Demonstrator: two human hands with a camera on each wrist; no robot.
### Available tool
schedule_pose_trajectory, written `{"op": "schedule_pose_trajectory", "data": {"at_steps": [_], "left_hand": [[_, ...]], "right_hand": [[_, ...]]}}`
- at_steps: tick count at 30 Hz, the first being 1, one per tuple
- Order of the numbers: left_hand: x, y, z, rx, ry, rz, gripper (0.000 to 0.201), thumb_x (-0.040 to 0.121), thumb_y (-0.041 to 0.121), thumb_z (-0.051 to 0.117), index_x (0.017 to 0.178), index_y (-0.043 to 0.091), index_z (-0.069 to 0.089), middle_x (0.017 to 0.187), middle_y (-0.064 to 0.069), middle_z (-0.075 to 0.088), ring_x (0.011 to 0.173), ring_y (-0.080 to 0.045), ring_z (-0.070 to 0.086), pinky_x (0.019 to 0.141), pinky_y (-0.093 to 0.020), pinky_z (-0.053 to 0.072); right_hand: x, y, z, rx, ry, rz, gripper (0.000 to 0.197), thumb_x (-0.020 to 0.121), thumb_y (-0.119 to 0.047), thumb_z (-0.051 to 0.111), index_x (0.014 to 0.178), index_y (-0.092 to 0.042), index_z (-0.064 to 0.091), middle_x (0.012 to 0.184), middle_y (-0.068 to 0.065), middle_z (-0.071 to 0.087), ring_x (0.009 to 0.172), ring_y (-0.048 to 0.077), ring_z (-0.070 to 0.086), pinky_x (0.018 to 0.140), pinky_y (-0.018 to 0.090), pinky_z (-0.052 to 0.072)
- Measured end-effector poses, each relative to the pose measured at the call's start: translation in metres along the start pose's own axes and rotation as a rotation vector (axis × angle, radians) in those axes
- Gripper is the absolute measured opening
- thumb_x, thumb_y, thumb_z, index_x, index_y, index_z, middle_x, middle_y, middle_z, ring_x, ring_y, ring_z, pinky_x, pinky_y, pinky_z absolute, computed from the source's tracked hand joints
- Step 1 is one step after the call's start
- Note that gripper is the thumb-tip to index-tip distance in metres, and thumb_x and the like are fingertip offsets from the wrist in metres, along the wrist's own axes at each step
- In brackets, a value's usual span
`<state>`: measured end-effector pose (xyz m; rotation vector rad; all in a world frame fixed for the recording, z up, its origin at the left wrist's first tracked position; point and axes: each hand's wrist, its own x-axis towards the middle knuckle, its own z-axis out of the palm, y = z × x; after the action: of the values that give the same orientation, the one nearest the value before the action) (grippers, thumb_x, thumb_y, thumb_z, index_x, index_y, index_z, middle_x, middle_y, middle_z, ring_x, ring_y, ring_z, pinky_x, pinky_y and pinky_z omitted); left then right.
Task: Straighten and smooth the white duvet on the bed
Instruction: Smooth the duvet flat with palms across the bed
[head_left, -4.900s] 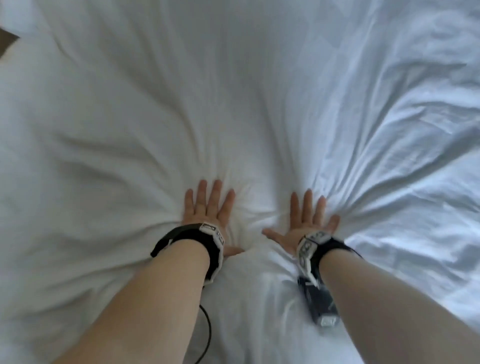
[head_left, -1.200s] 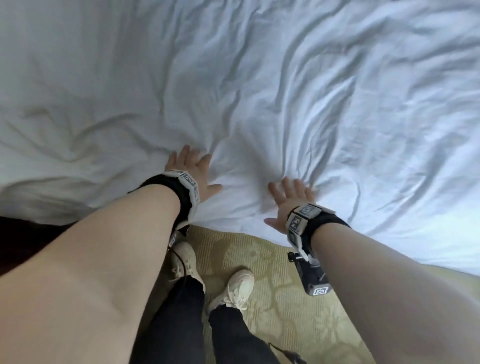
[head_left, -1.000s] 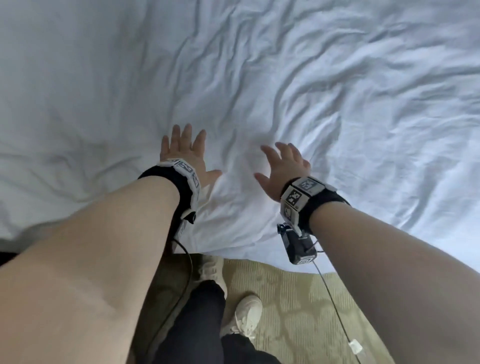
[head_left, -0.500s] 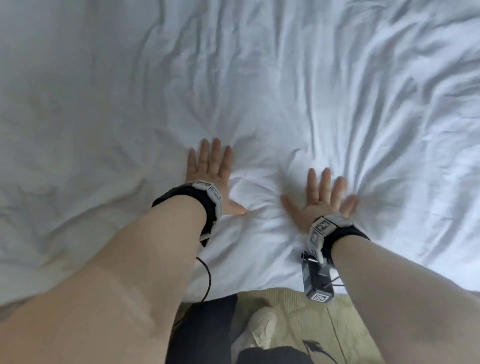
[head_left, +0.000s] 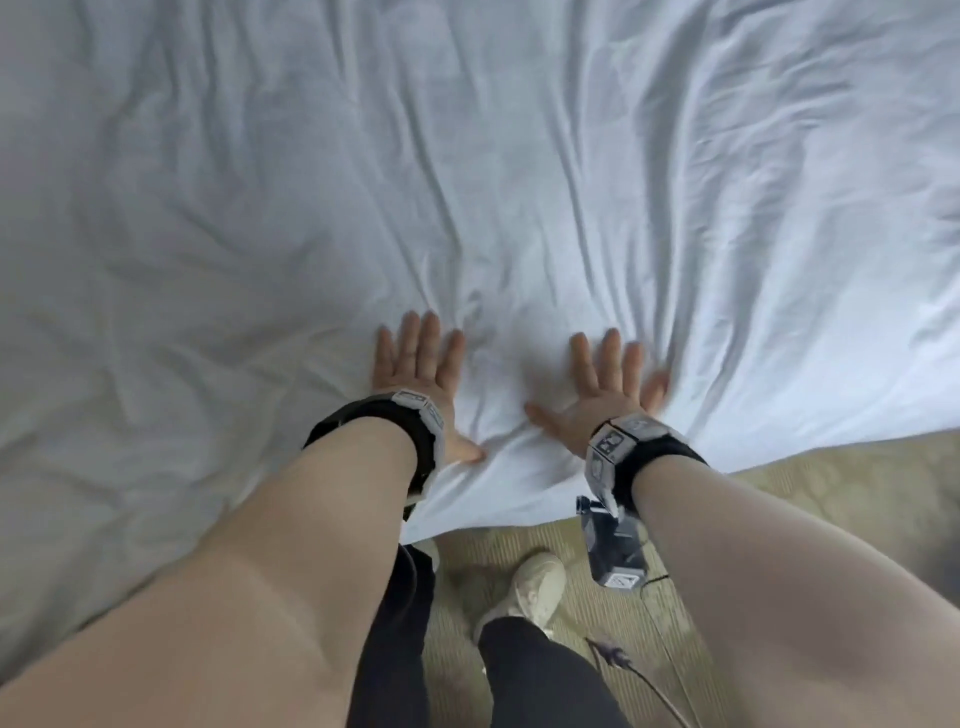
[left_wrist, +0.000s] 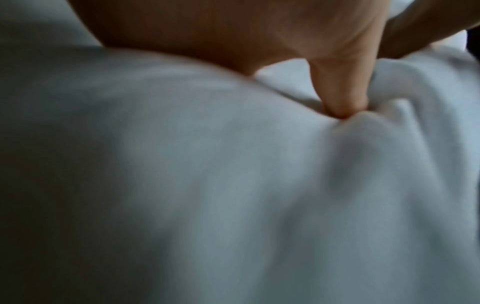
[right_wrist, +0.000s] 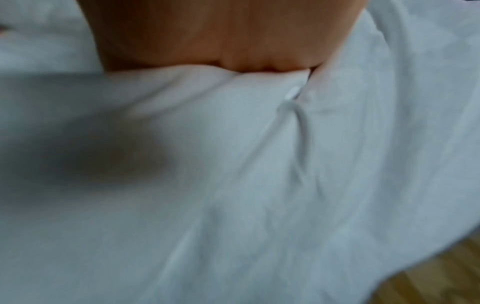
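The white duvet (head_left: 467, 156) fills the head view, with long creases running away from me and fanning out near my hands. My left hand (head_left: 418, 364) lies flat on it near the front edge, fingers straight and together, thumb out to the right. My right hand (head_left: 605, 387) presses flat beside it, fingers spread. In the left wrist view my thumb (left_wrist: 337, 88) digs into a fold of the duvet (left_wrist: 233, 185). The right wrist view shows my palm (right_wrist: 221, 37) pressed on bunched duvet fabric (right_wrist: 259, 164).
The duvet's front edge (head_left: 519, 514) hangs over a beige patterned carpet (head_left: 805, 499). My dark trouser legs (head_left: 530, 670) and a white shoe (head_left: 535, 587) stand on the carpet below my arms. A thin cable (head_left: 644, 680) lies on the floor.
Both flat hands have slid back along the duvet toward its front edge over the last half second. More carpet and my shoe have come into view.
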<state>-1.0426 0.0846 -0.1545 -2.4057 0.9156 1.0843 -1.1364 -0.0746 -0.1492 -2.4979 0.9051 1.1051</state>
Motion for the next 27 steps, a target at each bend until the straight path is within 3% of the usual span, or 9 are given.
{"op": "schedule_pose_trajectory", "data": {"at_steps": [3, 6, 9, 12, 14, 16, 19, 22, 27], "left_hand": [[0.002, 0.024, -0.015, 0.002, 0.075, 0.086, 0.115, 0.072, 0.079, 0.047, 0.144, 0.032, -0.029, 0.148, -0.005, -0.043, 0.138, -0.030, -0.038, 0.112, -0.050, -0.022], [-0.003, 0.047, -0.007, -0.019, -0.044, 0.160, 0.092, 0.081, 0.069, 0.047, 0.148, 0.043, -0.011, 0.150, -0.004, -0.040, 0.138, -0.035, -0.036, 0.116, -0.050, -0.018], [-0.020, 0.064, 0.000, -0.002, -0.147, 0.239, 0.074, 0.085, 0.065, 0.045, 0.146, 0.050, 0.007, 0.153, -0.003, -0.035, 0.137, -0.040, -0.036, 0.117, -0.051, -0.016], [-0.042, 0.074, -0.017, 0.004, -0.198, 0.248, 0.061, 0.093, 0.056, 0.041, 0.149, 0.037, 0.023, 0.160, -0.007, -0.009, 0.146, -0.038, -0.010, 0.120, -0.052, 0.002], [-0.053, 0.061, -0.042, -0.100, -0.110, 0.181, 0.056, 0.097, 0.044, 0.042, 0.148, 0.024, 0.032, 0.159, -0.008, 0.015, 0.147, -0.030, 0.011, 0.120, -0.043, 0.014], [-0.066, 0.032, -0.069, -0.163, 0.025, 0.087, 0.055, 0.099, 0.040, 0.038, 0.150, 0.022, 0.026, 0.159, -0.005, 0.015, 0.147, -0.027, 0.010, 0.120, -0.040, 0.014], [-0.093, -0.031, -0.099, -0.253, 0.206, -0.171, 0.069, 0.097, 0.047, 0.038, 0.153, 0.025, 0.004, 0.161, -0.003, -0.007, 0.148, -0.028, -0.009, 0.122, -0.041, 0.001], [-0.121, -0.102, -0.121, -0.329, 0.279, -0.378, 0.082, 0.094, 0.055, 0.039, 0.152, 0.024, -0.011, 0.159, -0.004, -0.018, 0.147, -0.029, -0.017, 0.121, -0.044, -0.005], [-0.114, -0.225, -0.158, -0.345, 0.336, -0.516, 0.094, 0.088, 0.063, 0.043, 0.151, 0.024, -0.014, 0.159, -0.005, -0.018, 0.147, -0.029, -0.017, 0.121, -0.045, -0.004]], "right_hand": [[0.006, 0.010, -0.010, 0.012, 0.086, -0.027, 0.096, 0.080, -0.078, 0.032, 0.146, -0.036, -0.025, 0.153, 0.000, -0.035, 0.141, 0.027, -0.032, 0.112, 0.059, -0.016], [0.000, 0.040, 0.004, 0.048, -0.056, 0.027, 0.088, 0.086, -0.072, 0.031, 0.147, -0.037, -0.021, 0.153, -0.005, -0.034, 0.141, 0.024, -0.033, 0.113, 0.060, -0.013], [-0.012, 0.060, 0.016, 0.031, -0.086, 0.020, 0.080, 0.091, -0.065, 0.027, 0.149, -0.033, -0.019, 0.154, -0.004, -0.031, 0.143, 0.020, -0.029, 0.113, 0.061, -0.011], [-0.023, 0.056, -0.003, -0.083, -0.089, 0.034, 0.076, 0.094, -0.062, 0.022, 0.149, -0.030, -0.019, 0.156, 0.000, -0.028, 0.144, 0.027, -0.025, 0.113, 0.064, -0.006], [-0.032, 0.046, -0.032, -0.119, -0.055, 0.015, 0.075, 0.094, -0.062, 0.022, 0.148, -0.033, -0.020, 0.156, 0.001, -0.028, 0.144, 0.033, -0.023, 0.113, 0.065, -0.004], [-0.044, 0.031, -0.067, -0.153, 0.028, -0.047, 0.077, 0.093, -0.065, 0.023, 0.147, -0.034, -0.022, 0.156, 0.001, -0.029, 0.144, 0.035, -0.023, 0.112, 0.066, -0.002], [-0.058, -0.004, -0.118, -0.201, 0.167, -0.127, 0.080, 0.091, -0.067, 0.025, 0.146, -0.035, -0.024, 0.155, 0.001, -0.030, 0.143, 0.036, -0.024, 0.112, 0.067, 0.000], [-0.064, -0.059, -0.163, -0.230, 0.261, -0.210, 0.082, 0.090, -0.068, 0.027, 0.146, -0.036, -0.023, 0.156, 0.001, -0.029, 0.143, 0.037, -0.023, 0.112, 0.067, 0.002], [-0.044, -0.180, -0.219, -0.262, 0.284, -0.358, 0.086, 0.088, -0.070, 0.032, 0.146, -0.038, -0.023, 0.155, 0.000, -0.030, 0.143, 0.037, -0.024, 0.111, 0.068, 0.000]]}}
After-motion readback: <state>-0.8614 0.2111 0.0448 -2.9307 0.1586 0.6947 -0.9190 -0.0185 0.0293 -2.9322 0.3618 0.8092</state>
